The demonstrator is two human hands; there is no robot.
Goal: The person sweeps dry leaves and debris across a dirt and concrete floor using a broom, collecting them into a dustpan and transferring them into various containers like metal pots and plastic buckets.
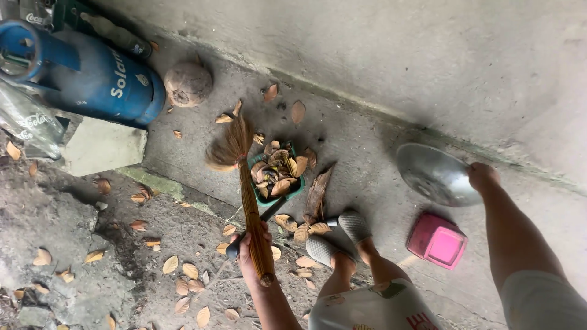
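left hand (252, 256) grips broom (244, 183) and dustpan (276, 177).

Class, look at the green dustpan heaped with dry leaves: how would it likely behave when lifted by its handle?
The dustpan probably lifts lightly, since it holds only dry leaves. The heap stands above the rim, so a tilt would likely spill some. The left hand grips the handle together with the broom, so its control may be clumsy.

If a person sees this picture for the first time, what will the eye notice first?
Probably the green dustpan full of dry leaves at the centre, with the left hand gripping its handle and a stick broom. Next, the blue gas cylinder lying top left, and the right hand holding a metal lid.
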